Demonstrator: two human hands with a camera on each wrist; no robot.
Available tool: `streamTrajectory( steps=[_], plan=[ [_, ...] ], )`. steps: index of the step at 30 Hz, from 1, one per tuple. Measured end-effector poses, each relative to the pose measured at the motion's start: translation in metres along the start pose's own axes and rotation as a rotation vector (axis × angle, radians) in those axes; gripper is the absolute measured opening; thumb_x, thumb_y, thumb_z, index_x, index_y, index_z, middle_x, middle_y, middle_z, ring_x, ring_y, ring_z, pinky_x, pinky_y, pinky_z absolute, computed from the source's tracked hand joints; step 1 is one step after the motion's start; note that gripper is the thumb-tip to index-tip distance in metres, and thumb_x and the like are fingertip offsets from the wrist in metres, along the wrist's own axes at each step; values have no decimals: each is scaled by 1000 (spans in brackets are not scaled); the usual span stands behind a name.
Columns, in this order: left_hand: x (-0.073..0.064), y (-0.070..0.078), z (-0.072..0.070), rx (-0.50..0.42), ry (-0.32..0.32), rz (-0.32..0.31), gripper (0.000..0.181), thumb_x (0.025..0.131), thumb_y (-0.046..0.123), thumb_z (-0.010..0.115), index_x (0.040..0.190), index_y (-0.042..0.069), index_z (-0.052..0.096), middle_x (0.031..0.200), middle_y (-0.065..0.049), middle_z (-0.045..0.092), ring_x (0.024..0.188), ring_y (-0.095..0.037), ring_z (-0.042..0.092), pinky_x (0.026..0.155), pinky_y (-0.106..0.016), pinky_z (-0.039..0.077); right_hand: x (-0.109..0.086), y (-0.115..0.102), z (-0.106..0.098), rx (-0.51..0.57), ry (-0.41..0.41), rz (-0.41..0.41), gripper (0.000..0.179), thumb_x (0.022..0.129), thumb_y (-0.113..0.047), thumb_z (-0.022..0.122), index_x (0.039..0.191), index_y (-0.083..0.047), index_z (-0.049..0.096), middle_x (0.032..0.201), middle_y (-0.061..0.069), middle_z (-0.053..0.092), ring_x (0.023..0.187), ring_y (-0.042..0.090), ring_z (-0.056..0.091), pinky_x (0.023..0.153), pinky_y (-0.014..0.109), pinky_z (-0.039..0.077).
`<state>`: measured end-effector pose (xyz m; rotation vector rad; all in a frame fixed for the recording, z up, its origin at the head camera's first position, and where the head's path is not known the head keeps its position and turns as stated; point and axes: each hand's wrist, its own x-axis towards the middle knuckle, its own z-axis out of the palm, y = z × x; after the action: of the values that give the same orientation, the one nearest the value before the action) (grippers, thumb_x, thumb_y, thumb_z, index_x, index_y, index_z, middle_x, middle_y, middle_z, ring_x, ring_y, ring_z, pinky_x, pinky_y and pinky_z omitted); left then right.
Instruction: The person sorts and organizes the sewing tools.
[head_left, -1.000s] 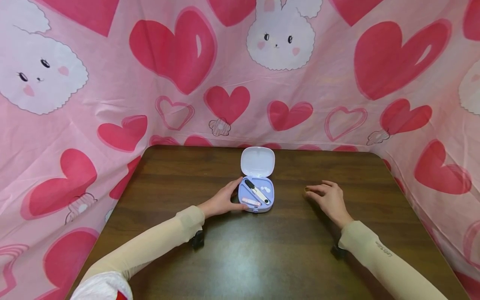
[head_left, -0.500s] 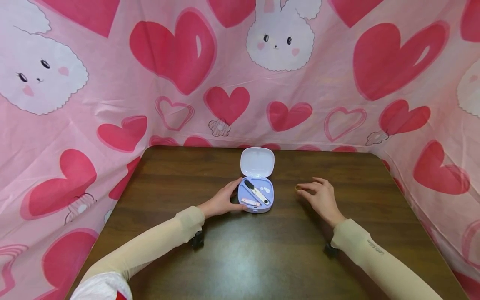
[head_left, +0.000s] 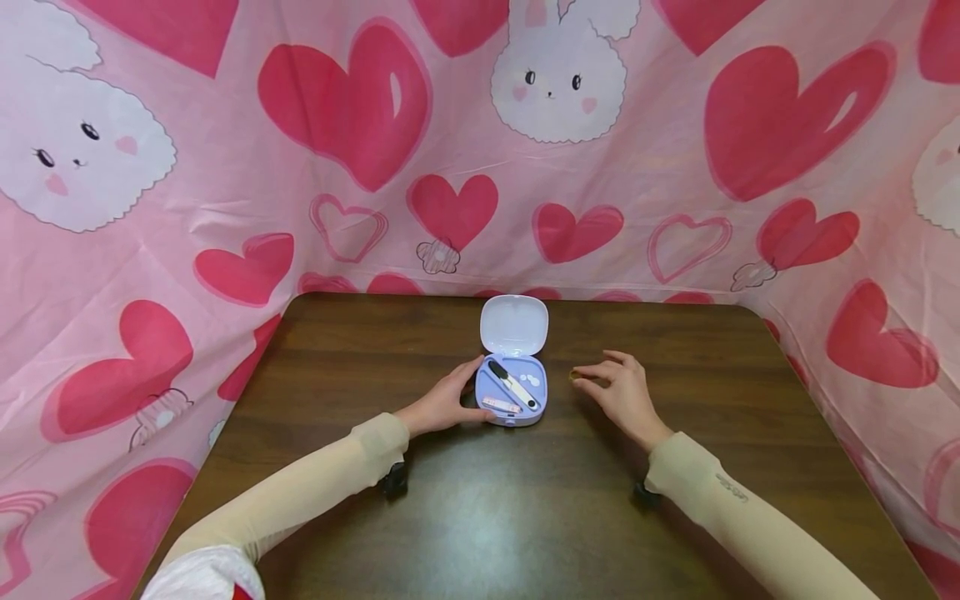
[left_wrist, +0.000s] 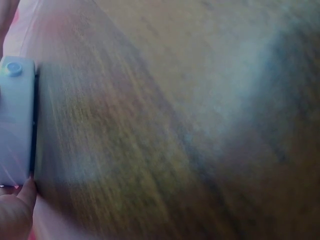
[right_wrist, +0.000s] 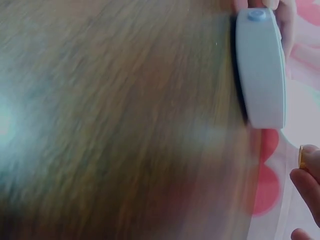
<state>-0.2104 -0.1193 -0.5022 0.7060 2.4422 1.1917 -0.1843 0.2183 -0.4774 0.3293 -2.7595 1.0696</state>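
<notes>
My left hand (head_left: 441, 403) grips the left side of a small lilac sewing box (head_left: 542, 398), thumb at the front and fingers at the back. Its white lid (head_left: 514, 325) stands raised. Inside lie black-and-white thread snips (head_left: 514, 384), a pink-and-white strip (head_left: 501, 406) and white round pieces like buttons (head_left: 531, 380). To the right of the box, my right hand (head_left: 624, 400) pinches a small gold ring (right_wrist: 301, 157) between thumb and fingertip, above the table and apart from the box. In the left wrist view, the box's side (left_wrist: 16, 125) shows between thumb and fingers.
The dark wooden table (head_left: 360, 342) extends around the box on every side. A pink cloth (head_left: 652, 158) with hearts and rabbits hangs behind and at both sides. The raised lid rises at the box's back edge.
My right hand has moved left toward the box, carrying the gold ring. My left hand and the box have stayed in place.
</notes>
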Motion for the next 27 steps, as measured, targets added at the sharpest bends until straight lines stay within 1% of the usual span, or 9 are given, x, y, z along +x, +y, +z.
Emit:
streamTrajectory(
  steps=[10, 17, 27],
  plan=[
    [1, 0, 0, -4, 2, 6, 107, 87, 34, 86, 166, 6, 20, 166, -17, 31, 150, -31, 36, 122, -46, 35, 5, -13, 9, 28, -7, -34, 23, 88, -15, 84, 110, -8, 82, 105, 13, 79, 137, 40, 41, 117, 66, 19],
    [0, 0, 0, 0, 3, 5, 106, 88, 34, 86, 166, 6, 20, 166, -17, 32, 150, -32, 36, 122, -47, 34, 8, -19, 17, 33, -2, -84, 21, 86, -11, 86, 107, -7, 83, 99, 12, 79, 135, 43, 45, 116, 67, 21],
    [1, -1, 0, -4, 3, 6, 106, 88, 34, 86, 166, 6, 20, 166, -17, 32, 150, -33, 36, 122, -48, 34, 11, -28, 28, 48, -6, -93, 20, 85, -12, 86, 105, -8, 84, 97, 11, 78, 134, 43, 47, 115, 64, 24]
  ],
)
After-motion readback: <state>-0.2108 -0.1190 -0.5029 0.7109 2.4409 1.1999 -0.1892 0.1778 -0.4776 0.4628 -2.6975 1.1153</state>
